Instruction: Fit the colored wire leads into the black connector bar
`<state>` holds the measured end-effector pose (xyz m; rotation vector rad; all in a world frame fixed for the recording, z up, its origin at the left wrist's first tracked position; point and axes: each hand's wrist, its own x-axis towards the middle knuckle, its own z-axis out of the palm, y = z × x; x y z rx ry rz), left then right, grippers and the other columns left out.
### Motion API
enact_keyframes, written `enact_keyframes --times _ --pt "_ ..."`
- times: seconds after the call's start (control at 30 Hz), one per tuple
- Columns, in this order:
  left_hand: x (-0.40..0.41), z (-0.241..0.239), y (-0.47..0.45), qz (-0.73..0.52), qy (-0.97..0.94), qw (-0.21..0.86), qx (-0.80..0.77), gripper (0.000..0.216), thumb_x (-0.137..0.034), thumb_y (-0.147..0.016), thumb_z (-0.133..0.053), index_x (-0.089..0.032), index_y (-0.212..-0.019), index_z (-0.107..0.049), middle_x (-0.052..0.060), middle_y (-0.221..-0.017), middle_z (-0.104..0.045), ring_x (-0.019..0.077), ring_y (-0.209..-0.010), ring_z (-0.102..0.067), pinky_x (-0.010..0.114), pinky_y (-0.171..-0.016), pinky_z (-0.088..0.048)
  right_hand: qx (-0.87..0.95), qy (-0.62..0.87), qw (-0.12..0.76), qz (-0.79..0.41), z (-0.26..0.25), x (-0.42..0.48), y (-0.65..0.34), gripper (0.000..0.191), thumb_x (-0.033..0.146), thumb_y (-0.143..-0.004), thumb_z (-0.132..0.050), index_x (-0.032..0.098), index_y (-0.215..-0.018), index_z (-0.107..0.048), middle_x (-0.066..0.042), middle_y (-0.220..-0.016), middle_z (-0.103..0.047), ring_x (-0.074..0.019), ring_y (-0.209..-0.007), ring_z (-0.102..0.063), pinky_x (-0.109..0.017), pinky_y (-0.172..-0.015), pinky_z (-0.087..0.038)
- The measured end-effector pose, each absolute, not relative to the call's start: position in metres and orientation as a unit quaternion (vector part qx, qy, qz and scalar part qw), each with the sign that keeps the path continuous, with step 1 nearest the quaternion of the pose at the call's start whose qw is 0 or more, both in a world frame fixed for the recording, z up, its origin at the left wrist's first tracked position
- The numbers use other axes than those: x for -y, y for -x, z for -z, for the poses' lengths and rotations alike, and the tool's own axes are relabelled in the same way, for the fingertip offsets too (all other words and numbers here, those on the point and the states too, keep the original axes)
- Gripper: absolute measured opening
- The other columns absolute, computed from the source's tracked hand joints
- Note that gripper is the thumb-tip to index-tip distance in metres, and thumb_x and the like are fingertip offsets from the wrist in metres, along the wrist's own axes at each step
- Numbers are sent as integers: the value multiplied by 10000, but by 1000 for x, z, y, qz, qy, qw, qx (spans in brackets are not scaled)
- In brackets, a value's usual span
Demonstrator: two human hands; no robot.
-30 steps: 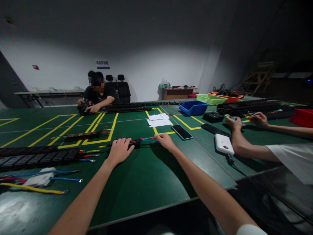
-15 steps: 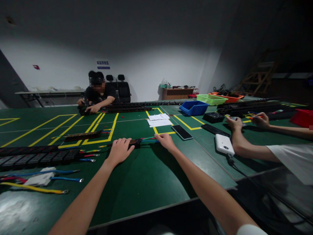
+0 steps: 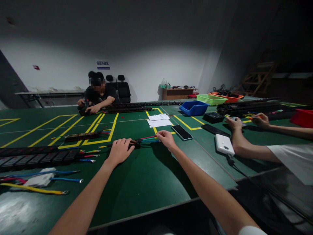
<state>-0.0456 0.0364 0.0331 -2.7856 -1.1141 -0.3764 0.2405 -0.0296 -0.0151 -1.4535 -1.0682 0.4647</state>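
Observation:
My left hand point(image 3: 119, 150) lies over a narrow black strip point(image 3: 137, 143) with copper-coloured lines, fingers curled round its far side and thumb on the near side. Out of the strip's right end come a red wire point(image 3: 148, 137), a green wire point(image 3: 146, 139) and a blue wire point(image 3: 152, 141). My right hand point(image 3: 166, 139) is closed in a pinch at the red wire's free end, pulling it out to a nearly straight line. The tips of the other wires are close under those fingers, partly hidden.
On the left lie black socket strips point(image 3: 49, 160) and cables with ring terminals point(image 3: 65, 192). A phone point(image 3: 182, 132), papers point(image 3: 159, 120), a blue bin point(image 3: 194, 108) and a white device point(image 3: 224, 144) are ahead and right. A co-worker's hands point(image 3: 235, 125) work at right; another person point(image 3: 101, 93) sits opposite.
My right hand has shifted slightly up and right, and the red wire now shows stretched from the strip to its fingers. My left hand stays in place on the strip.

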Motion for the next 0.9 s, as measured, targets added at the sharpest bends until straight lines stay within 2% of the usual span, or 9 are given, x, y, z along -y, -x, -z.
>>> enact_keyframes --times 0.1,0.37,0.67,0.9 --pt "-35 -34 45 121 920 58 368 560 -524 -1017 -349 -171 -1388 -575 156 -1270 -672 308 -1161 -598 462 -1001 -415 465 618 601 -203 16 29 -242 380 463 -767 -673 118 -913 -737 -62 -777 -706 -160 -669 -606 -266 -604 -459" --pt "-34 -38 45 111 921 51 371 557 -515 -1017 -359 -171 -1403 -564 155 -1286 -671 299 -1172 -598 460 -1017 -419 471 591 597 -270 12 32 -248 443 335 -699 -747 108 -1079 -752 -39 -784 -702 -139 -664 -598 -260 -608 -466" --pt "-34 -37 45 119 921 47 369 556 -517 -1015 -355 -175 -1396 -570 156 -1272 -676 307 -1171 -604 466 -1013 -418 463 534 636 -310 5 34 -249 576 366 -597 -875 117 -1104 -762 -91 -940 -760 -178 -784 -663 -317 -731 -538" --pt "-34 -36 45 114 921 47 369 562 -516 -1018 -354 -162 -1401 -566 160 -1277 -673 305 -1171 -602 462 -1008 -419 487 568 605 -273 9 33 -252 489 367 -675 -812 116 -1093 -769 -114 -941 -769 -194 -770 -667 -328 -721 -542"
